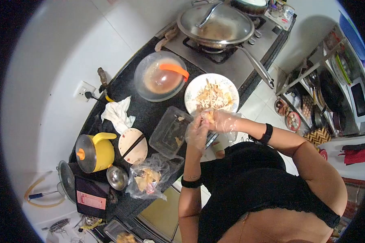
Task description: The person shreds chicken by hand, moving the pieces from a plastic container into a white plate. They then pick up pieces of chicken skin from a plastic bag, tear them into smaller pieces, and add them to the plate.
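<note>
Both of my hands wear clear plastic gloves and meet over the near edge of a white plate (189,90). Shredded pale meat (213,96) is heaped on the plate. My left hand (197,131) has its fingers closed on a small piece of meat (209,116). From the other side, my right hand (221,120) grips the same piece; its fingertips are partly hidden by the glove. Beside my left hand lies a clear plastic container (160,135) with a few scraps in it.
A clear plastic bag with scraps (148,180), a plate with chopsticks (129,150), a yellow electric pot (99,156) and a bowl of liquid with an orange-handled tool (150,77) stand on the counter. A lidded pan (215,26) sits on the stove, its handle jutting out.
</note>
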Available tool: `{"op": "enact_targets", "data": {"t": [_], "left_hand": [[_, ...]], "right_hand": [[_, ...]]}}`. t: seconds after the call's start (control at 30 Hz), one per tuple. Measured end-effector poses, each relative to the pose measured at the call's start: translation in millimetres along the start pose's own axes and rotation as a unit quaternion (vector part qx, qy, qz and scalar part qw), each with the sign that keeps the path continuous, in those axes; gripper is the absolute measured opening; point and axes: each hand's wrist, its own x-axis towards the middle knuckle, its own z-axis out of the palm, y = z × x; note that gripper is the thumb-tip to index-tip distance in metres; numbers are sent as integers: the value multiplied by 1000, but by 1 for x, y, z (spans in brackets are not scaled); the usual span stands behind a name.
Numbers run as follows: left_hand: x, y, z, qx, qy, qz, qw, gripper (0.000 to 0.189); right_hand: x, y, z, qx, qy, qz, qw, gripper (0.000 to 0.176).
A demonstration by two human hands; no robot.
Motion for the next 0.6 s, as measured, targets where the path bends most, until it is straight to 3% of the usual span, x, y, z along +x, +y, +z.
{"op": "enact_targets", "data": {"t": [0.07, 0.13, 0.17, 0.23, 0.27, 0.33, 0.43, 0.5, 0.57, 0.6], "left_hand": [[-1, -3, 0, -78, -8, -26, 997, 31], [-6, -5, 0, -136, -30, 114, 984, 37], [-5, -3, 1, -135, -30, 115, 984, 37], [-2, 7, 4, -392, -21, -26, 919, 41], [-2, 7, 3, -392, -21, -25, 919, 41], [-3, 4, -2, -259, -26, 11, 966, 41], [3, -14, -3, -200, -14, 67, 977, 42], [2, -12, -3, -190, -6, 54, 980, 42], [1, -11, -5, -181, 4, 40, 983, 43], [2, -13, -6, -168, -1, 43, 985, 42]], "right_hand": [[-1, -16, -6, 15, -27, 46, 998, 32], [-3, -16, -7, 26, -59, 21, 998, 36], [-4, -16, -8, 36, -90, -3, 995, 39], [-7, -30, -17, 8, -98, 2, 995, 39], [-8, -34, -19, -20, -106, 7, 994, 40], [-8, -26, -17, -38, -77, 17, 996, 42], [-11, -37, -21, -79, -43, 51, 995, 45], [-11, -32, -18, -102, -40, 74, 991, 45], [-11, -3, -5, -186, 107, -103, 971, 37], [-11, -12, -10, -186, 104, -104, 972, 37]]}}
